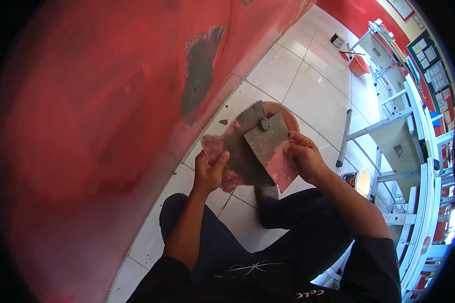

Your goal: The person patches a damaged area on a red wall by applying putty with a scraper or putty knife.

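Grey paste [245,151] coats a ragged sheet [231,177] and a smaller plate [263,140] overlapping it, both above the tiled floor [316,96]. The left hand [210,171] grasps the sheet's pink edge; the right hand [306,157] pinches the plate's pink end. Beyond is an orange bucket [289,116]; leftward, a red wall [101,101].

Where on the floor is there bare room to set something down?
White floor tiles beyond the orange container, between the red wall and table legs, look bare. It is crowded around the left hand and right hand, holding cement-smeared sheets, and rightward among table legs and a paint can.
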The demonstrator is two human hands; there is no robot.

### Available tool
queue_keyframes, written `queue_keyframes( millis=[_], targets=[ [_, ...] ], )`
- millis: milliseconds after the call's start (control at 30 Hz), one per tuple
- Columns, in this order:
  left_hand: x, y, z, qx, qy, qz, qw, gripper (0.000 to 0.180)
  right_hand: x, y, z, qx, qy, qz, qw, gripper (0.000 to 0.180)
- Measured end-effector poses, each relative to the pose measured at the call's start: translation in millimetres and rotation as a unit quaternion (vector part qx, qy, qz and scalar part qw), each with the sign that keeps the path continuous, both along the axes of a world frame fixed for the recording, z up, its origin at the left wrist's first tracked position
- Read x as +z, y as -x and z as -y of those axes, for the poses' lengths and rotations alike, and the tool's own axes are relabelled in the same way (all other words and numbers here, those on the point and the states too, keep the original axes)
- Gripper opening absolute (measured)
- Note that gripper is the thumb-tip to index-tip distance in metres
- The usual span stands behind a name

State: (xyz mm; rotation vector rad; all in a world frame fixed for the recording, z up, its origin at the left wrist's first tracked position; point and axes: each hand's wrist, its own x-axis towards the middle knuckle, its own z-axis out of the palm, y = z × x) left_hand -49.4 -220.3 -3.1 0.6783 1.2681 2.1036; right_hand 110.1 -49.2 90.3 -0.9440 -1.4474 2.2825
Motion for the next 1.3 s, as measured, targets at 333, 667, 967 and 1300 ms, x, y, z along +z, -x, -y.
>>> queue_keyframes(
  millis=[333, 667, 967, 1300],
  targets=[
    [-18.6, 0.2, -6.9, -0.133, 0.196, -0.172, 0.956, 0.026, 25.8, 12.7, -8.2, 0.026, -0.029, -0.071, 0.997, 0.04],
    [-110.5, -18.8, -18.9, -0.123, 0.272, -0.23, 0.926, 0.039, 9.6, 114.9, 8.7, 0.092, -0.113, 0.044, 0.988, 0.039],
    [-92.1, -12.2, -0.6, -0.142, 0.271, -0.143, 0.941, 0.035, 42.5, 222.9, 42.7, 0.167, -0.527, 0.143, 0.821, 0.026],
    [-91.9, 6.2, 10.4, -0.145, 0.258, -0.163, 0.941, 0.033, 31.3, 160.4, 25.6, 0.113, -0.299, 0.162, 0.934, 0.021]
  ],
)
